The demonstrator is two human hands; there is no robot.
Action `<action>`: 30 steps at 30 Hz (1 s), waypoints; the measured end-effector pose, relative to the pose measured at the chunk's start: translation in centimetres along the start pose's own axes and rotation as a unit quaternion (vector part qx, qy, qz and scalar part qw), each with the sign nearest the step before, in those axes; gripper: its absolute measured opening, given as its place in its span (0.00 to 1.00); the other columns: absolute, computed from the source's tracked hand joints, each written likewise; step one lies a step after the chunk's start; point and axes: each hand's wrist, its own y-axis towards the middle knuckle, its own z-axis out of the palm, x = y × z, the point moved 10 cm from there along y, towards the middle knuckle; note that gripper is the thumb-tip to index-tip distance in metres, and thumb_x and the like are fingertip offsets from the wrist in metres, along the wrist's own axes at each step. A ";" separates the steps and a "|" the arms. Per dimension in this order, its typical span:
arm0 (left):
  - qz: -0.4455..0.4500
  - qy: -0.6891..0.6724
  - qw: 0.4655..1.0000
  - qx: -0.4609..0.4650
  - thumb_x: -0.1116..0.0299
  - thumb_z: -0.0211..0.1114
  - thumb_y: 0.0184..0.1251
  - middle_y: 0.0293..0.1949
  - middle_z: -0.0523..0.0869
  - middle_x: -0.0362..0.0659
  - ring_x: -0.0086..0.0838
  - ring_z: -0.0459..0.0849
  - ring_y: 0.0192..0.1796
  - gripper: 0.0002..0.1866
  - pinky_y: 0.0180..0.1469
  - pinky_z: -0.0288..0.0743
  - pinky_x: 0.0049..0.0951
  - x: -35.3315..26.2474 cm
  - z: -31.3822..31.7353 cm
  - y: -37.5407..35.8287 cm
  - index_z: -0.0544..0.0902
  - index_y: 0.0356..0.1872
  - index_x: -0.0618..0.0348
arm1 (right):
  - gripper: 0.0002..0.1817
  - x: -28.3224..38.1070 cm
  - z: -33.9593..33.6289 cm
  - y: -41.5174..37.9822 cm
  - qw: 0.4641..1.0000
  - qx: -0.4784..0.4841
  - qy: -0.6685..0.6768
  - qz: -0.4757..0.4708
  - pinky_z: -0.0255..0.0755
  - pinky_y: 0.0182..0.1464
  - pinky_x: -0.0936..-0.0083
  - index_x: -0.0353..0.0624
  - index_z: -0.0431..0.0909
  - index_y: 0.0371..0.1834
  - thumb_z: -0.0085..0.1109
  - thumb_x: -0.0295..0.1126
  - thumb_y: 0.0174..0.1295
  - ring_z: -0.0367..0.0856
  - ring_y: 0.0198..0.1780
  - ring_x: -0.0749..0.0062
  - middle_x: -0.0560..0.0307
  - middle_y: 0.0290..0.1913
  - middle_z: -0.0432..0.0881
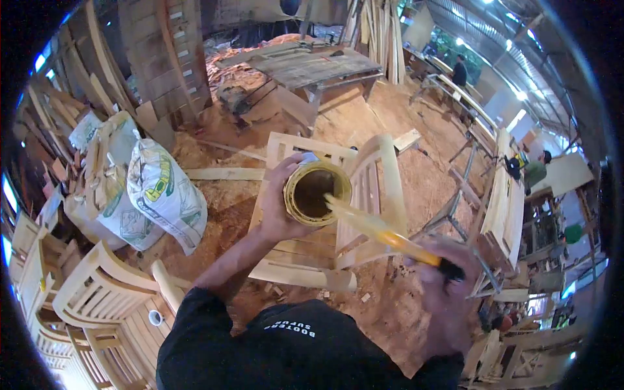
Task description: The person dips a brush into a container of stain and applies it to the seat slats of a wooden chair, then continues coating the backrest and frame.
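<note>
My left hand (281, 195) is wrapped round the side of a round yellow tub (343, 185), open at the top. Dark brown stuff (313, 195) lines its inside. Smeared by motion, my right hand (448, 266) grips a yellow-handled tool (390, 237) with a black butt and a long pale end. That pale end reaches to the tub's right rim; blur hides its exact kind. Below both hands stands a bare wooden chair (383, 175), its slatted back to the right and its seat partly hidden by the tub and my left arm.
Full white sacks (166, 195) stand at the left. More slatted chairs (107, 286) crowd the lower left, one with a white cup (155, 318) on its seat. A workbench (312, 65) stands ahead. Planks (504, 201) and two people (536, 170) are at the right. Sawdust covers the floor.
</note>
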 end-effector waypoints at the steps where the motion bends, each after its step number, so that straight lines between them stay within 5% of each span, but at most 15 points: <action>1: 0.001 0.007 1.000 0.019 0.63 0.93 0.43 0.74 0.67 0.59 0.50 0.73 0.74 0.63 0.72 0.73 0.48 -0.2 0.3 0.0 0.57 0.79 0.55 | 0.20 1.1 1.8 1.6 0.996 0.045 -0.053 -0.049 0.80 0.36 0.68 0.38 0.81 0.55 0.73 0.33 0.63 0.86 0.32 0.64 0.54 0.36 0.87; 4: -0.001 0.009 0.999 0.046 0.63 0.92 0.43 0.73 0.68 0.58 0.49 0.72 0.74 0.62 0.73 0.71 0.47 -0.7 1.4 -0.1 0.58 0.78 0.57 | 0.23 1.1 7.1 3.1 0.968 0.139 -0.167 -0.124 0.81 0.37 0.67 0.44 0.82 0.57 0.73 0.28 0.55 0.85 0.35 0.59 0.56 0.42 0.86; 10: -0.080 0.032 0.993 0.081 0.60 0.91 0.39 0.68 0.76 0.57 0.55 0.74 0.73 0.57 0.74 0.69 0.49 -0.5 2.2 -1.6 0.66 0.74 0.58 | 0.27 -4.1 12.5 1.7 0.927 0.240 -0.263 -0.115 0.81 0.39 0.60 0.45 0.80 0.59 0.67 0.28 0.50 0.83 0.40 0.59 0.56 0.42 0.82; 24: -0.110 0.014 0.982 0.150 0.63 0.91 0.39 0.69 0.77 0.56 0.56 0.76 0.72 0.55 0.71 0.75 0.48 -0.4 3.4 -2.6 0.69 0.73 0.57 | 0.25 -7.7 12.7 0.3 0.897 0.406 -0.169 -0.041 0.82 0.39 0.56 0.45 0.83 0.56 0.67 0.25 0.50 0.88 0.40 0.51 0.54 0.44 0.86; 28: -0.083 0.060 0.983 0.151 0.63 0.91 0.41 0.67 0.79 0.54 0.55 0.77 0.70 0.53 0.71 0.75 0.48 -1.4 3.5 -0.9 0.71 0.72 0.58 | 0.21 -6.0 9.5 1.9 0.942 0.299 -0.148 -0.025 0.80 0.34 0.59 0.45 0.84 0.54 0.67 0.24 0.54 0.86 0.32 0.53 0.53 0.40 0.87; 30: -0.176 0.048 0.976 0.119 0.61 0.91 0.43 0.66 0.79 0.53 0.50 0.79 0.69 0.51 0.71 0.74 0.46 0.9 3.0 -2.7 0.71 0.71 0.60 | 0.17 -6.2 6.2 2.1 0.974 0.186 -0.128 -0.009 0.77 0.31 0.66 0.44 0.84 0.53 0.67 0.25 0.60 0.85 0.28 0.61 0.54 0.39 0.89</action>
